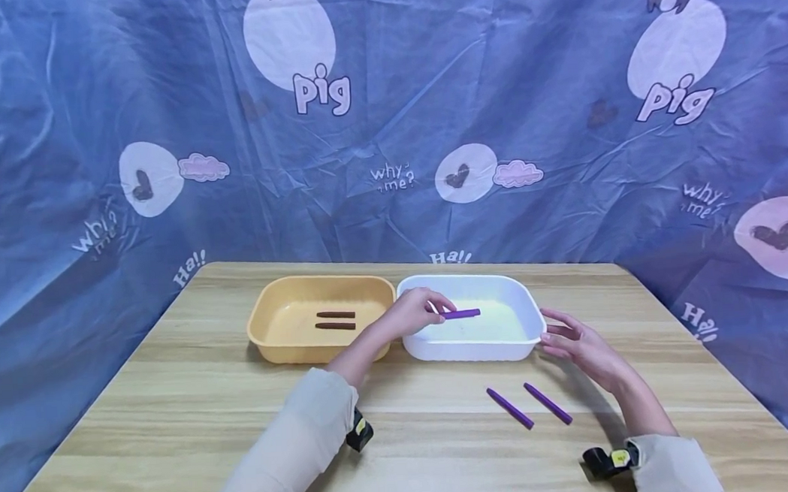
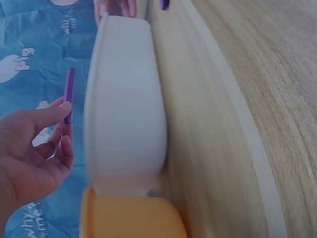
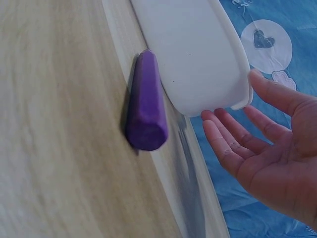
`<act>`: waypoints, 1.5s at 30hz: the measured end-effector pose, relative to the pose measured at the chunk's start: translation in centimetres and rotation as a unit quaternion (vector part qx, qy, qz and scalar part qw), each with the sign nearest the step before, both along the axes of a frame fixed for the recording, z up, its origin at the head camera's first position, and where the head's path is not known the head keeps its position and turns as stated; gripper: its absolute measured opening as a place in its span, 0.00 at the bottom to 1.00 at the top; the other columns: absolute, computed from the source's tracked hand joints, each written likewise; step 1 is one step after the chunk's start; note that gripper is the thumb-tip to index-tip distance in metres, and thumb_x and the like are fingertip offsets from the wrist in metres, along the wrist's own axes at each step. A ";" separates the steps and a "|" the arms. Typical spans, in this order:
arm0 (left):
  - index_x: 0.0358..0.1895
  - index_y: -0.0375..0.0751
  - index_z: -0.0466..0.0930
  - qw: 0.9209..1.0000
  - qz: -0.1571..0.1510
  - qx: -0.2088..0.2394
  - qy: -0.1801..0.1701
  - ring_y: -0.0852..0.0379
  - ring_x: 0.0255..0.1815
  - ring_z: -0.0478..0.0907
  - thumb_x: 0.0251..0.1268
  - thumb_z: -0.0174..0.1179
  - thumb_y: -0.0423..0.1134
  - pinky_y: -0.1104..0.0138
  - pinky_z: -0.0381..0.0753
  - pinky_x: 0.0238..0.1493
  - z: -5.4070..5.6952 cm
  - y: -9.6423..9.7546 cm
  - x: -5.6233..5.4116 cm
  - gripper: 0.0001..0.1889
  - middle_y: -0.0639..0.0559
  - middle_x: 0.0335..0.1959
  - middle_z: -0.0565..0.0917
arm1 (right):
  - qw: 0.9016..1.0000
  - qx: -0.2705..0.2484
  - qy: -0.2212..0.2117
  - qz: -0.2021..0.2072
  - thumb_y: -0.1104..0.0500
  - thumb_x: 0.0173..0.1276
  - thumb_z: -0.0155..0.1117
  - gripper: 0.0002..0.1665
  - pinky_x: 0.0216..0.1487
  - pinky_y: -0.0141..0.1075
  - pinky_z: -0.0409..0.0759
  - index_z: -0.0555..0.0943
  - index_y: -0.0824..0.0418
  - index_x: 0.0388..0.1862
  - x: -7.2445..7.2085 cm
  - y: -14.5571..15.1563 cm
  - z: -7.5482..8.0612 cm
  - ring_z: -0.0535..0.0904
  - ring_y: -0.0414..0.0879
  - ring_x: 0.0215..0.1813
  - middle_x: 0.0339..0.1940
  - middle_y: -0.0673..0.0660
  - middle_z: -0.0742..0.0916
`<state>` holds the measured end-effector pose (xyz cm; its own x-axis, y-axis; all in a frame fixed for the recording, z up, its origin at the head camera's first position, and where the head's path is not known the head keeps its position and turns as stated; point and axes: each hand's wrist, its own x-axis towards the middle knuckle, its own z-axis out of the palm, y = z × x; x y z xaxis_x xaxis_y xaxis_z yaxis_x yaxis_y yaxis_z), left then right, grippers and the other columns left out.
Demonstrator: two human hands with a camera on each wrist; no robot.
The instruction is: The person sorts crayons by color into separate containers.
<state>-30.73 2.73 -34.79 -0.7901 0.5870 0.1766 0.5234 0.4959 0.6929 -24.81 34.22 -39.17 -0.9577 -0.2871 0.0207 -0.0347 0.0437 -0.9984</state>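
Note:
My left hand (image 1: 412, 313) pinches a purple crayon (image 1: 464, 314) between thumb and fingertips, above the inside of a white plastic bin (image 1: 471, 351). In the left wrist view that crayon (image 2: 70, 89) sticks out past the thumb, level with the bin's rim. At the bin's right end, the extended fingers of my right hand (image 1: 586, 351) touch the wall, with the thumb at the rim in the right wrist view. Two more purple crayons, one nearer the left (image 1: 510, 408) and one nearer the right hand (image 1: 548, 403), lie slanted on the table in front of the bin.
A yellow-orange bin (image 1: 319, 354) stands against the white bin's left end. Inside it lie two brown crayons (image 1: 336, 326), side by side. Both bins are on a wood-grain table (image 1: 175, 425), with a blue printed cloth (image 1: 335, 174) hanging behind.

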 end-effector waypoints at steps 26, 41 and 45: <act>0.39 0.41 0.86 0.993 0.094 -0.066 -0.040 0.55 0.40 0.77 0.51 0.64 0.25 0.70 0.72 0.43 -3.3 4.1 -3.5 0.12 0.49 0.34 0.84 | 1.000 -0.004 0.010 0.000 0.70 0.67 0.53 0.38 0.53 0.41 0.72 0.46 0.76 0.68 -0.1 0.1 -0.1 0.78 0.43 0.48 0.54 0.65 0.74; 0.37 0.42 0.86 0.987 0.124 -0.079 -0.065 0.57 0.36 0.76 0.48 0.66 0.25 0.72 0.71 0.39 -3.7 3.9 -3.4 0.12 0.51 0.33 0.83 | 1.000 0.016 -0.008 -0.019 0.68 0.67 0.54 0.38 0.54 0.42 0.71 0.46 0.73 0.69 -0.1 -0.3 0.2 0.78 0.43 0.48 0.60 0.77 0.64; 0.39 0.42 0.86 0.987 0.122 -0.074 -0.070 0.57 0.38 0.76 0.50 0.66 0.26 0.71 0.72 0.41 -3.5 4.0 -3.4 0.12 0.50 0.36 0.83 | 0.999 0.019 -0.011 -0.023 0.68 0.68 0.53 0.38 0.54 0.42 0.71 0.46 0.73 0.69 0.0 -0.1 0.2 0.78 0.42 0.48 0.61 0.77 0.63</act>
<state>-34.09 6.77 -38.27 -0.9217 0.3875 -0.0177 0.2803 0.6968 0.6602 -24.84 34.09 -38.95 -0.9697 -0.2439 -0.0114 -0.0093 0.0832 -0.9965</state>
